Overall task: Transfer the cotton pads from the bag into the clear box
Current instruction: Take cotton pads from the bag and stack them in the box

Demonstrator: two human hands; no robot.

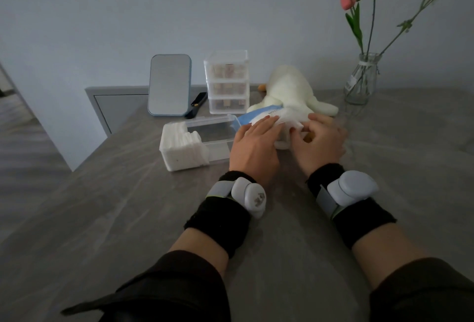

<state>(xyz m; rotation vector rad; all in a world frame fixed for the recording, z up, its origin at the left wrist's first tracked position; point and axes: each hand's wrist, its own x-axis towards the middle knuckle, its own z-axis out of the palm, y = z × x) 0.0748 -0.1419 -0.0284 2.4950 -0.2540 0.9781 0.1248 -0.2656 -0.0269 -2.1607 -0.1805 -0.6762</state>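
Grey stone-look table (123, 208), dim light. Both forearms reach forward from dark sleeves, nearly parallel. Each wrist carries a black fabric wristband with a pale grey rounded device strapped on top: left one (250, 197), right one (350, 188).

Left hand (254, 143): palm down, fingers straight and close together. The fingertips lie flat on the near side of the blue-and-white plastic bag (266, 116) and press it to the table. It grips nothing.

Right hand (319, 143): back of hand up, fingers curled inward, thumb laid over the top. It pinches the crinkled white end of the bag. Whether a pad is between the fingers, cannot tell.

The bag lies on its side between the two hands, its blue end touching the right corner of the clear rectangular plastic box (218, 153). The box sits just left of the left hand, lid off. White square cotton pads (183, 146) stand on edge, packed in a row in its left end; the right part shows only bare clear floor.

Behind the bag, touching it: a cream plush toy (292, 88) lying down. Left of the toy is a clear three-drawer organiser (227, 81), then a slim black object (196, 102) and a blue-framed standing mirror (169, 85), tilted back.

Far right: a clear glass bottle vase (361, 80) with green stems, a pink bud (347, 0) and a blurred yellow bloom. Pale wall beyond.
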